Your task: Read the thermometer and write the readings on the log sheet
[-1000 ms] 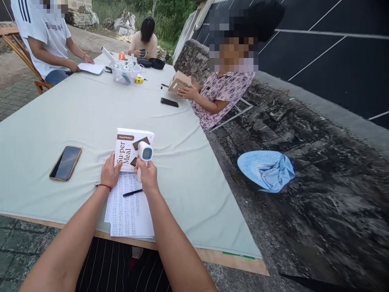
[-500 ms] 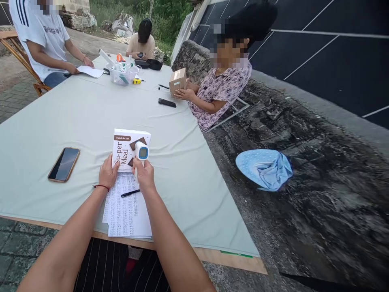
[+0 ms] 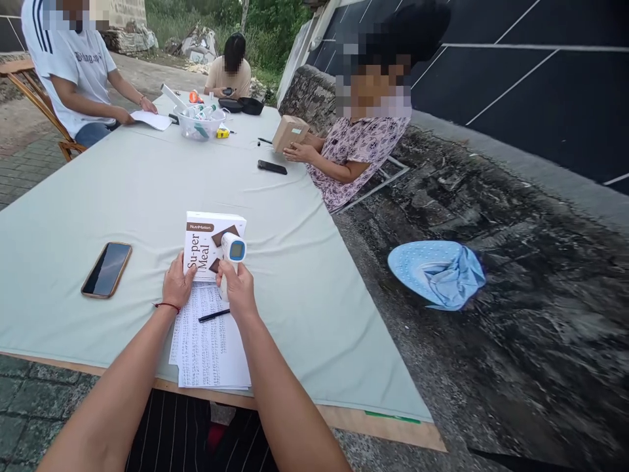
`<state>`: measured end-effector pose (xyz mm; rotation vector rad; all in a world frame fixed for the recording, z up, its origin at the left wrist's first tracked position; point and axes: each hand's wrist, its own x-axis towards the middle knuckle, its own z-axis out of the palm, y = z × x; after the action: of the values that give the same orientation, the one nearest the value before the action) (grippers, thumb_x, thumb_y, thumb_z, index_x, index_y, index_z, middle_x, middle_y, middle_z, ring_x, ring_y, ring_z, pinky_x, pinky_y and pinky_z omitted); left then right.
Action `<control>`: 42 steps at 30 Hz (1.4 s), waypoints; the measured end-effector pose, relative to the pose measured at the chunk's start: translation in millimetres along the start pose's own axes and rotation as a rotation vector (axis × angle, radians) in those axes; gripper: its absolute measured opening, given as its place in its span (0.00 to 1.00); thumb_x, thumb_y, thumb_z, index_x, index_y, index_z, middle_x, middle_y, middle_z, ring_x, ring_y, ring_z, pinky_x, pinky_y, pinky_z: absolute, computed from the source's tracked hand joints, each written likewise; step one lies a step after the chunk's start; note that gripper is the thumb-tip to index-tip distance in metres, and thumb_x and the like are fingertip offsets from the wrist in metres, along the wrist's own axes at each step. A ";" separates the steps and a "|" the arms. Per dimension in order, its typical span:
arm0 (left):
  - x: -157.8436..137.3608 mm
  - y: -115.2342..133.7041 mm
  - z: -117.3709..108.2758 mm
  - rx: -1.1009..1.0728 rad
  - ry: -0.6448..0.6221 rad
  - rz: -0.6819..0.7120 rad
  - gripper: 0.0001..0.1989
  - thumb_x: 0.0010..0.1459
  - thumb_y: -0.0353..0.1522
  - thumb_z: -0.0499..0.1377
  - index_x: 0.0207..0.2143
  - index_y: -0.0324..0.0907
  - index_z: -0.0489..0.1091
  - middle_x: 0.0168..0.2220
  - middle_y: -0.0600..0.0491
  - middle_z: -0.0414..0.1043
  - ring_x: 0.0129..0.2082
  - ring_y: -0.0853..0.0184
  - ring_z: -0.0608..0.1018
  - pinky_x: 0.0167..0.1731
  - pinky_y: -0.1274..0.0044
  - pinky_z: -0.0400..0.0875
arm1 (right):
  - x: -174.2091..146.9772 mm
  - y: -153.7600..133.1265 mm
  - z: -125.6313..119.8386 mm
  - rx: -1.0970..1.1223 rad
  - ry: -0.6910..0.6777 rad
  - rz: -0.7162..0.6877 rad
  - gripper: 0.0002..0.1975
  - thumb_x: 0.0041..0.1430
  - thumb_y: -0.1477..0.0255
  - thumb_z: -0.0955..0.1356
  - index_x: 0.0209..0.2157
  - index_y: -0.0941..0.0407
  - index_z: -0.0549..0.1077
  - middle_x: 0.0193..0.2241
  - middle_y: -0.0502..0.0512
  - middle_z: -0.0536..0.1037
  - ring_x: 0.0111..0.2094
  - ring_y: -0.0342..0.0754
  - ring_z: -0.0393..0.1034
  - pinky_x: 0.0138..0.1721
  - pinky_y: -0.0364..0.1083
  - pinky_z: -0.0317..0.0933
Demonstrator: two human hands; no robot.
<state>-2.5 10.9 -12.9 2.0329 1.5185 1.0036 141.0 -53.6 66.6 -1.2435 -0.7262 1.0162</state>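
My left hand (image 3: 177, 282) is closed on the lower left edge of a white and brown meal box (image 3: 200, 244) printed "Su-per Meal". In my right hand (image 3: 238, 288) is a white infrared thermometer (image 3: 234, 248), its blue-framed screen facing me. The thermometer is in front of the box's right side and hides part of the printed picture; whether the two touch I cannot tell. Below the box lie printed sheets (image 3: 209, 357), with a black pen (image 3: 214, 315) across them, its right end hidden by my right wrist. A phone (image 3: 107, 269) lies to the left of my left hand.
A plastic basket (image 3: 196, 128) of bottles, a yellow tape measure (image 3: 223, 133) and a black case (image 3: 272, 167) are farther up the table. A person on the right holds a cardboard box (image 3: 289, 134); two others sit at the far end. A blue hat (image 3: 437, 274) lies on the stone ledge.
The thermometer has shifted slightly right against the box. The person on the right has tilted the cardboard box. The whole view has shifted a little.
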 end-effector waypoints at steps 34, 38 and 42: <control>0.9 11.8 -13.8 -0.108 -0.053 -0.003 0.30 0.63 0.47 0.52 0.63 0.44 0.57 0.56 0.43 0.71 0.55 0.53 0.73 0.51 0.60 0.70 | -61.1 63.1 -157.9 -1.280 0.283 -0.500 0.23 0.59 0.68 0.65 0.55 0.56 0.69 0.51 0.68 0.71 0.52 0.62 0.63 0.50 0.61 0.60; 0.2 11.7 -14.1 -0.096 -0.040 -0.017 0.30 0.64 0.46 0.52 0.64 0.43 0.56 0.57 0.42 0.70 0.56 0.52 0.72 0.52 0.59 0.68 | -59.9 65.6 -105.7 -1.139 -0.079 -0.704 0.17 0.65 0.73 0.61 0.53 0.54 0.72 0.51 0.62 0.74 0.53 0.55 0.64 0.54 0.56 0.61; -1.3 11.5 -12.5 -0.099 -0.068 -0.016 0.31 0.63 0.46 0.52 0.65 0.42 0.55 0.58 0.41 0.69 0.57 0.52 0.72 0.53 0.59 0.68 | -60.0 78.1 -87.3 -1.208 -0.134 -0.686 0.19 0.64 0.79 0.59 0.51 0.54 0.74 0.44 0.62 0.76 0.46 0.55 0.66 0.48 0.55 0.62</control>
<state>-4.6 4.8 2.9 1.9631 1.4205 0.9733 177.2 -143.1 -22.7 -1.7021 -1.8591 -0.0086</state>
